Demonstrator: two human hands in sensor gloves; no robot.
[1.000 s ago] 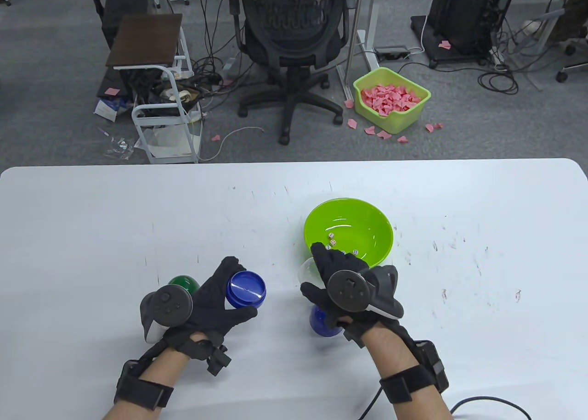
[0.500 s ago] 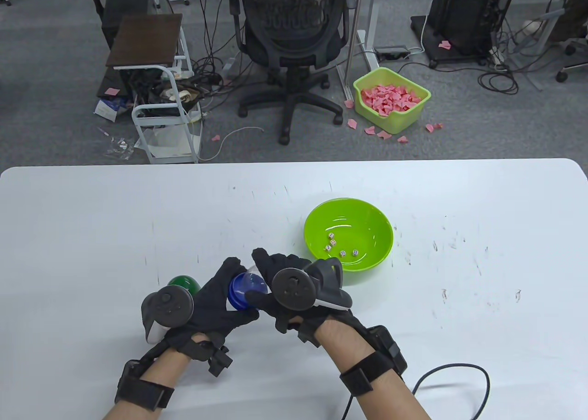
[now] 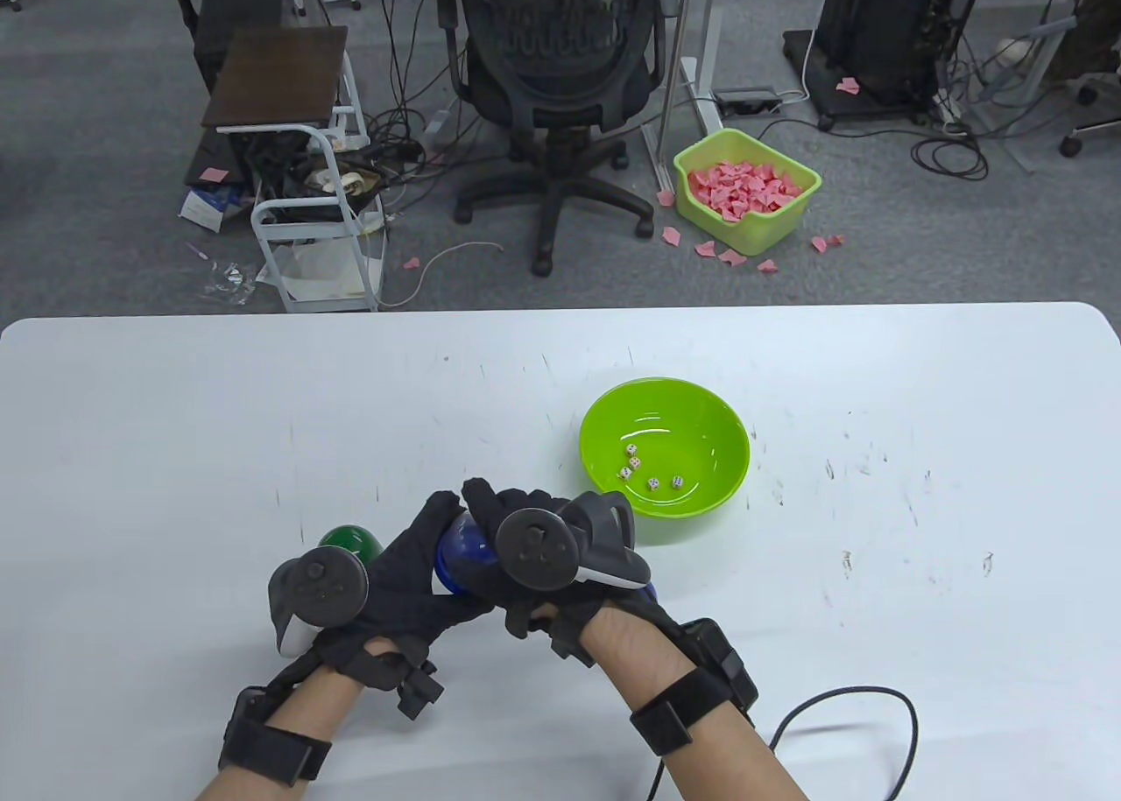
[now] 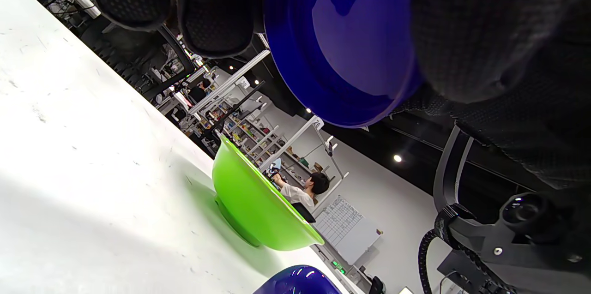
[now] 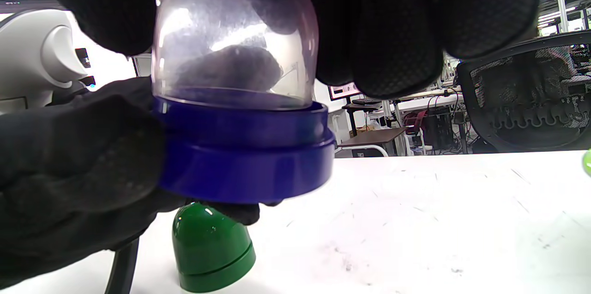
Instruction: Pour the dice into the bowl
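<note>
My left hand [image 3: 419, 558] grips a blue round base [image 3: 457, 563] just above the table. My right hand [image 3: 504, 530] holds a clear plastic dome [image 5: 235, 35] from above, and the dome sits on that blue base [image 5: 244, 155]. In the left wrist view the base's underside [image 4: 341, 45] fills the top, between my gloved fingers [image 4: 217, 3]. The dome looks empty. The green bowl [image 3: 585, 451] stands to the right of my hands with several white dice [image 3: 652, 477] lying in it. It also shows in the left wrist view [image 4: 249, 201].
A green dome cup [image 3: 348, 540] stands on the table behind my left hand and also shows in the right wrist view [image 5: 210, 248]. A blue dome [image 4: 295, 281] sits under my right wrist. A black cable [image 3: 841, 705] trails near the front edge.
My right hand has moved left from the bowl's near rim with the clear dome and brought it down onto the blue base. My left hand has stayed in place.
</note>
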